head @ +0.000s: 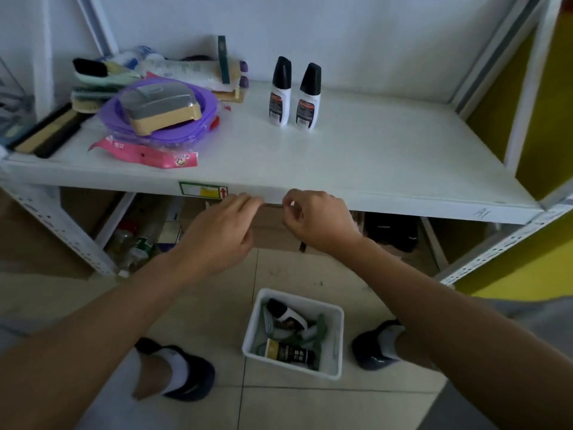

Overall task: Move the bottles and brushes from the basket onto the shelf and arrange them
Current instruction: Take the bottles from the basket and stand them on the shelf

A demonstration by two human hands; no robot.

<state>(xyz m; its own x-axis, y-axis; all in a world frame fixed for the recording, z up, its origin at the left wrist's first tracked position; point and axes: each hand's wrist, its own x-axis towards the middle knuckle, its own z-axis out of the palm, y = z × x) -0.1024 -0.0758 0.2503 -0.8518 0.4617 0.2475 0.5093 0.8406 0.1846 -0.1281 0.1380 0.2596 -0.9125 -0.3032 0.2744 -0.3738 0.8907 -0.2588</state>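
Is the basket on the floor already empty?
No: the basket holds a black bottle, a white bottle and green brushes.

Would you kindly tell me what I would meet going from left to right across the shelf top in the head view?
First the black and tan brush → purple dish stack → left white bottle → right white bottle. The pink packet and rear clutter overlap the stack, so I leave them out.

light: soft, even daylight | shadows: faint | focus: slightly soft — edges bowed, wide-angle
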